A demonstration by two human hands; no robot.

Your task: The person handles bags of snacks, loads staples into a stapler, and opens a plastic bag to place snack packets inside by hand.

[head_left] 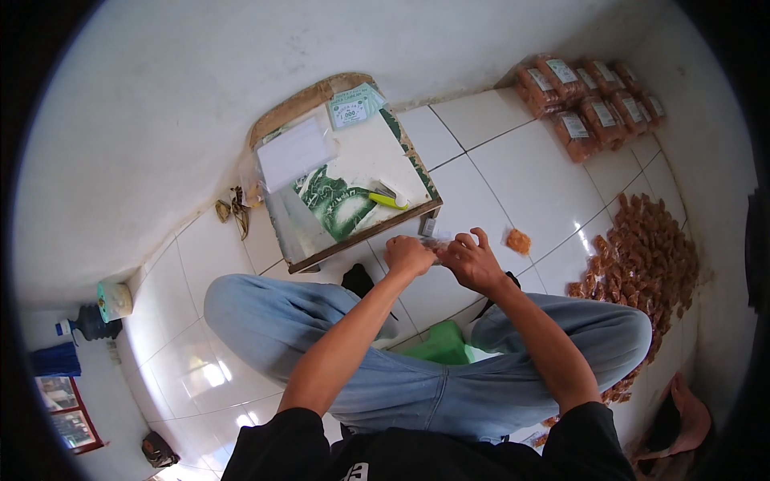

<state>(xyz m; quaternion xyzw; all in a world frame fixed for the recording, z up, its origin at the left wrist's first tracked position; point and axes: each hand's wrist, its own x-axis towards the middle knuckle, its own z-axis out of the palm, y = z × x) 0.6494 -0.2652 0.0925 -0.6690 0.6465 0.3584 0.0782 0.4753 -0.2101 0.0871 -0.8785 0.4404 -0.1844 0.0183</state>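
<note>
My left hand [410, 256] is closed, its fingers pinching one side of a small clear plastic bag [434, 243]. On the other side, my right hand [472, 260] grips the same plastic, with a finger or two raised. Most of the bag is hidden by my fingers, and I cannot make out what is in it. Both hands are just in front of a low wooden table [365, 239]. A small orange packet [518, 241] lies on the floor to the right of my right hand.
On the table are a yellow-green-handled tool [388, 200], clear plastic sheets [295, 154] and printed green labels [353, 108]. A heap of small packets [642, 264] covers the floor at right; larger labelled packs [593, 104] are stacked behind. A green stool [441, 343] is between my legs.
</note>
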